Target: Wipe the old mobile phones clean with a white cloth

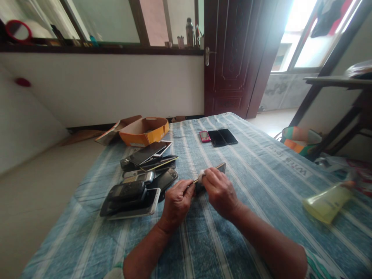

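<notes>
My left hand (176,202) grips the near end of a dark, gold-edged phone (218,168) held on edge over the striped blue cloth (261,174). My right hand (220,190) presses a small white wad (201,174) against the phone's side, fingers closed on it. A heap of several phones (143,176) lies just left of my hands.
Three phones, one pink (205,136) and two black (222,137), lie in a row farther back. An orange cardboard box (144,131) stands at the far left edge. A yellowish spray bottle (328,201) lies on the right. A dark door (232,54) is behind.
</notes>
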`<state>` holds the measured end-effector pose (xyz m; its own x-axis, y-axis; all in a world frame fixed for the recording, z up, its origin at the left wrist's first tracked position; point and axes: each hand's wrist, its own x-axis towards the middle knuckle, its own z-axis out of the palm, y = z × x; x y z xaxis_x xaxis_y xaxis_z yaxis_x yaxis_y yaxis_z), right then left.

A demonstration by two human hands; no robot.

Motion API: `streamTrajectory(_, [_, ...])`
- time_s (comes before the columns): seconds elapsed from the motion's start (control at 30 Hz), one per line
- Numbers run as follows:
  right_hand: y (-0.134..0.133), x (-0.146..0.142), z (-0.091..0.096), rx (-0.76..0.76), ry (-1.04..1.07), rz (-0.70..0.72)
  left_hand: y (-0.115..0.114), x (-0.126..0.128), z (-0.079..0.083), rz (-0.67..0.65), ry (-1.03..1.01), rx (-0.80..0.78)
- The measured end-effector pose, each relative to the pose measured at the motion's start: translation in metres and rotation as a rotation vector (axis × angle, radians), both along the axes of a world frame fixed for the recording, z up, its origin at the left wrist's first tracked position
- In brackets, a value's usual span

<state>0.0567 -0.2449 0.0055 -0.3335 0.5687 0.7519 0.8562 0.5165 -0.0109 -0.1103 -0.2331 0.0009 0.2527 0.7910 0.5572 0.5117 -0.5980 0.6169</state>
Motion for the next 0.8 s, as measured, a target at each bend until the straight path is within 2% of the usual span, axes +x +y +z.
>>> streamTrajectory(0.1, [-0.006,-0.009,0.001,-0.019,0.006,0.083,-0.001,0.0,0.0,-0.019,-0.001,-0.024])
streamTrajectory(0.17, [-0.003,-0.003,0.002,-0.023,0.023,0.076,-0.001,0.0,0.001,-0.012,-0.005,-0.024])
streamTrajectory(0.37, [0.019,0.043,0.003,0.0,0.089,-0.135,-0.002,0.002,0.002,-0.008,-0.039,-0.053])
streamTrajectory(0.47, [0.023,0.05,0.004,0.024,0.093,-0.205,-0.002,0.003,0.001,-0.01,-0.053,-0.068])
streamTrajectory(0.57, [0.018,0.039,0.002,0.012,0.084,-0.167,-0.002,0.003,0.002,-0.007,-0.038,-0.043])
streamTrajectory(0.8, [-0.007,-0.006,-0.001,-0.02,0.046,0.08,-0.002,0.001,0.002,-0.021,-0.014,-0.017])
